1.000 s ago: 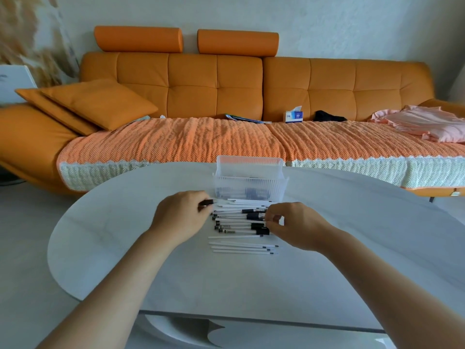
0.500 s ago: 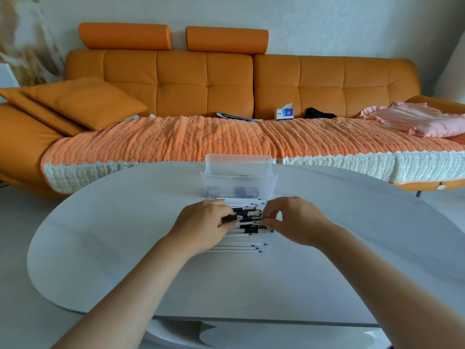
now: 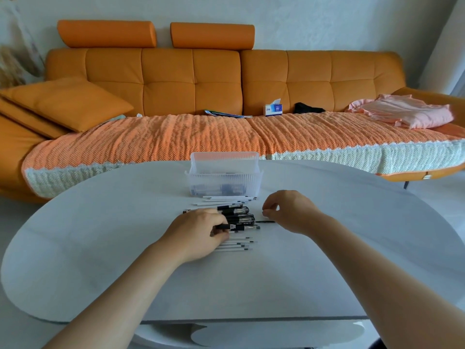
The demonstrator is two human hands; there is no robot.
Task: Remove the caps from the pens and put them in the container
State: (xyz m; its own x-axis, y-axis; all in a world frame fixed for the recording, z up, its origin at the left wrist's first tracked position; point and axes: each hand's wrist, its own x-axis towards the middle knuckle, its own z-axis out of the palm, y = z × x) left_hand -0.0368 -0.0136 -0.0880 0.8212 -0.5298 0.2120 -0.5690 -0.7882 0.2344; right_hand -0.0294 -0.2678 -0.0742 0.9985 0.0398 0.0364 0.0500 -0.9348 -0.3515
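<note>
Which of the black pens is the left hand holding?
The frontmost black pen: the left hand grips its left end. The other black pens lie behind it, toward the container.

No print on the tissue box (image 3: 273, 109) can be read.

White pens (image 3: 227, 198) with black caps (image 3: 237, 211) lie on a pale grey table (image 3: 100, 235) beside a clear ribbed container (image 3: 224, 183), before an orange sofa (image 3: 191, 79) under an orange knitted throw (image 3: 176, 137) edged white.
</note>
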